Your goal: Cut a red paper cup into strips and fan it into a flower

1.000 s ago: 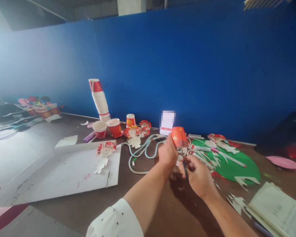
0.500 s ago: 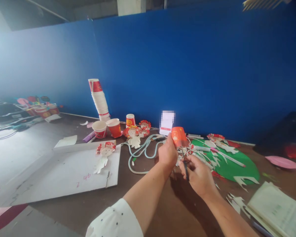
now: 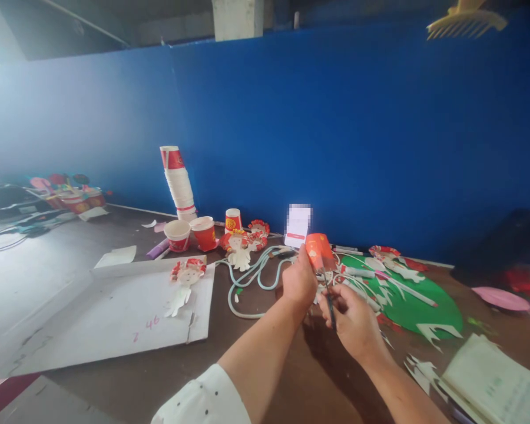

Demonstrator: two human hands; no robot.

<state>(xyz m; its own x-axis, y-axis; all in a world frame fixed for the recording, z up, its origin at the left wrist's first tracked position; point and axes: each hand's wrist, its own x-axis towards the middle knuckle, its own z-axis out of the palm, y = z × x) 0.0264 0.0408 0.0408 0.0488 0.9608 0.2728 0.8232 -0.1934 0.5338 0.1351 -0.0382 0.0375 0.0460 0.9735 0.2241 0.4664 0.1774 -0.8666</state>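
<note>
My left hand (image 3: 299, 278) grips a red paper cup (image 3: 320, 250) by its left side, above the tabletop. In my right hand (image 3: 352, 315) is a pair of scissors (image 3: 329, 306) with dark handles. Its blades point up at the cup's lower edge; whether they are around the paper I cannot tell. Behind the cup a phone (image 3: 297, 225) with a lit, blurred screen stands against the blue partition. To the left lies a light blue cable (image 3: 242, 315) in loops. Right of the cup, white paper scraps and pens lie on a green sheet (image 3: 441, 312).
A tall stack of paper cups (image 3: 179, 187) stands at the partition (image 3: 335, 118), beside two open cups (image 3: 202, 234). A paper doll (image 3: 189, 272) lies on a white board (image 3: 115, 318). An open notebook (image 3: 494, 377) is at the right, below a pink oval (image 3: 502, 298).
The view has tilted up slightly, so the scene sits a little lower and more of the yellow comb-like object shows. Both hands keep nearly the same hold on cup and scissors.
</note>
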